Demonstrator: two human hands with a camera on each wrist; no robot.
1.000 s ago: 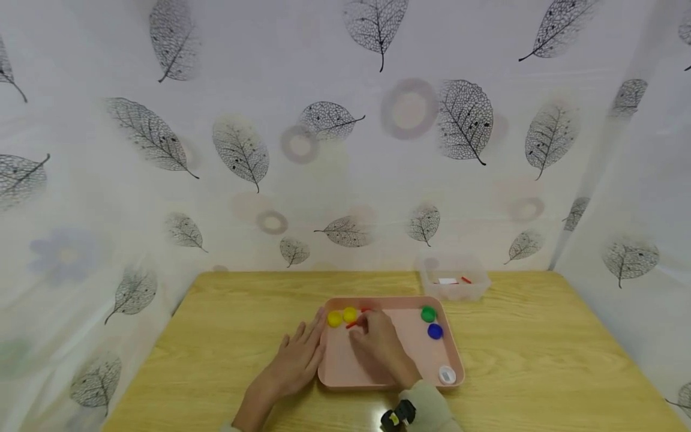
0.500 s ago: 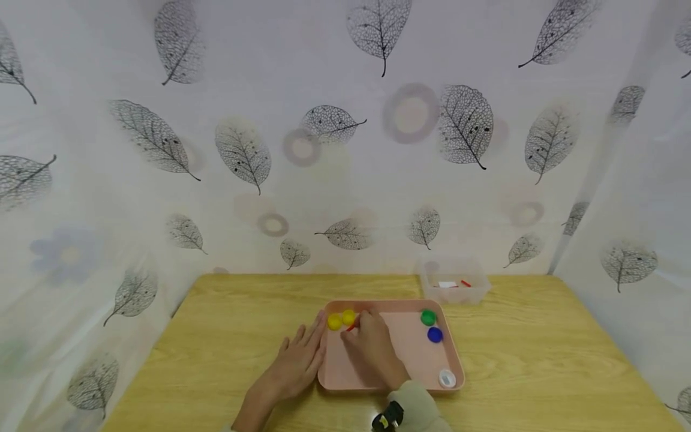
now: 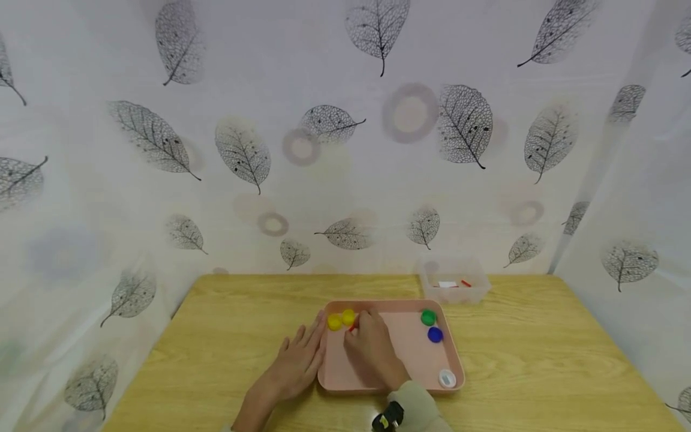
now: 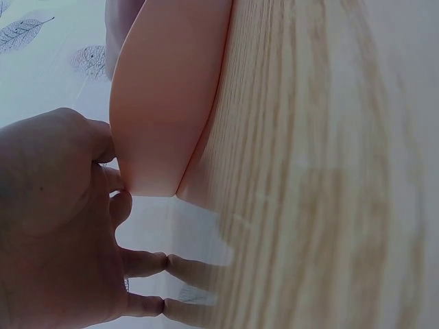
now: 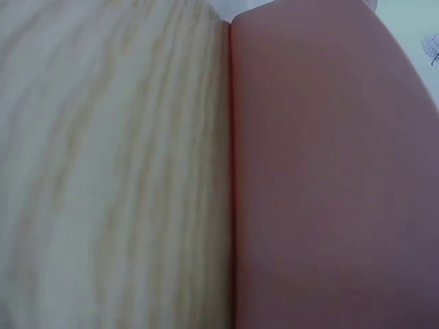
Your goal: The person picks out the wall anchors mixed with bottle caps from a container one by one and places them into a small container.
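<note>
My left hand [image 3: 296, 364] lies with its fingers straight along the left rim of a pink tray [image 3: 402, 336]. In the left wrist view, that hand [image 4: 55, 219] touches the tray's outer wall [image 4: 168, 89], and two fingertips meet the wooden table. Over the tray's left half, my right hand [image 3: 372, 347] pinches a small red stick [image 3: 352, 327] between thumb and fingers; most of the stick is hidden. Just left of those fingers sit two yellow bottle caps [image 3: 335, 322]. Only the tray wall [image 5: 329, 164] and table show in the right wrist view, not the hand.
Along the tray's right side lie a green cap [image 3: 428, 318], a blue cap [image 3: 435, 335] and a white cap [image 3: 447, 378]. Behind the tray, a clear plastic box [image 3: 456, 288] holds red sticks and something white. A leaf-patterned curtain [image 3: 345, 180] hangs behind the table.
My right hand has shifted slightly left, toward the yellow caps, and covers a second red piece that showed beyond the fingers a second ago. The left hand has stayed at the rim.
</note>
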